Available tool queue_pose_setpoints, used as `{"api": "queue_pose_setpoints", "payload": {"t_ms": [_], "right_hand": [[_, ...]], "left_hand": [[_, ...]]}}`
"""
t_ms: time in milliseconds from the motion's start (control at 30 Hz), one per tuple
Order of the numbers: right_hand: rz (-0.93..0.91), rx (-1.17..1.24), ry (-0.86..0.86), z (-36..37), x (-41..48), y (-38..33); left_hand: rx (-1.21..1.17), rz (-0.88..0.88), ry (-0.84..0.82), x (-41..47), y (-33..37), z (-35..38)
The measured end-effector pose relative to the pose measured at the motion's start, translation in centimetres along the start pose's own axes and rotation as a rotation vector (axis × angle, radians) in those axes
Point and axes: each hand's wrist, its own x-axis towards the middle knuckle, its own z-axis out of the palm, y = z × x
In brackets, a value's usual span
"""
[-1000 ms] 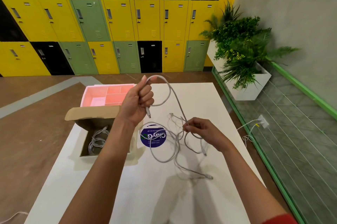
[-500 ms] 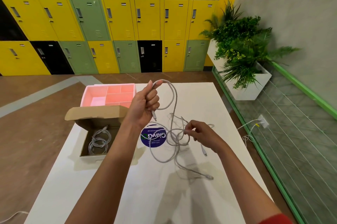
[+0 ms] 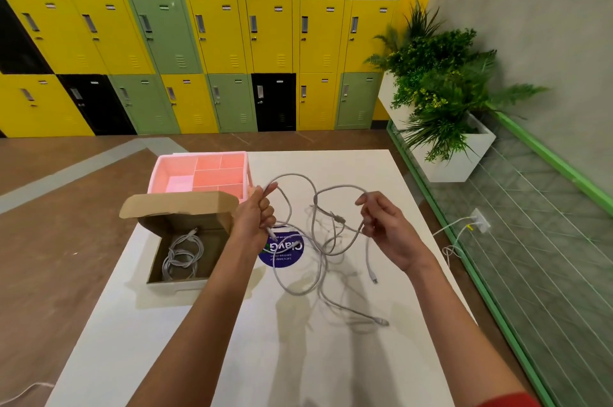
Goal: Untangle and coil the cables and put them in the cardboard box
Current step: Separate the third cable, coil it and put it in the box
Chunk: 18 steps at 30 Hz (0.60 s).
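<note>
A tangle of grey cables [image 3: 315, 260] hangs between my hands above the white table [image 3: 298, 357]. My left hand [image 3: 257, 217] grips one cable near its plug end, held upright just right of the cardboard box. My right hand [image 3: 384, 224] pinches a cable loop, with a plug end dangling below it. Another plug end [image 3: 381, 321] lies on the table. The open cardboard box [image 3: 185, 240] stands at the table's left edge with a coiled grey cable [image 3: 182, 257] inside.
A pink divided tray [image 3: 202, 174] sits behind the box. A round blue sticker [image 3: 282, 250] lies under the tangle. Lockers line the far wall. A white planter with green plants [image 3: 441, 101] and a green-framed glass railing [image 3: 530, 240] stand to the right.
My right hand has lifted and moved right, pulling a cable loop wider. My left hand has stayed by the box, still gripping its cable.
</note>
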Motion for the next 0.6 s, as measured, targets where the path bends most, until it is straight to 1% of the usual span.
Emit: {"api": "queue_pose_setpoints", "payload": {"t_ms": [100,200,233,367,433,533,567,600], "right_hand": [[-0.027,0.232,-0.026,-0.8,0.2,0.1],[-0.084,0.435,-0.046,-1.2,0.3,-0.2],[-0.108,0.498,-0.031,-1.1,0.4,-0.3],[-0.153,0.701,0.126,-0.9,0.9,-0.7],[-0.108,0.703,0.223,-1.0,1.2,-0.4],[0.051,0.489,0.435,-1.2,1.4,0.5],[0.098,0.45,0.515,-1.3,1.4,0.9],[0.136,0.464,0.598,-1.5,1.5,1.4]], "left_hand": [[-0.021,-0.029,0.102,0.2,-0.4,-0.4],[0.048,-0.059,0.208,0.5,-1.0,-0.9],[0.076,-0.068,0.224,0.4,-1.2,-1.0],[0.108,-0.119,0.28,0.2,-2.2,-1.1],[0.091,-0.139,0.307,0.3,-2.6,-1.3],[0.071,-0.128,0.301,0.4,-2.6,-1.5],[0.073,-0.119,0.299,0.3,-2.5,-1.4],[0.076,-0.113,0.313,0.4,-2.4,-1.4]]}}
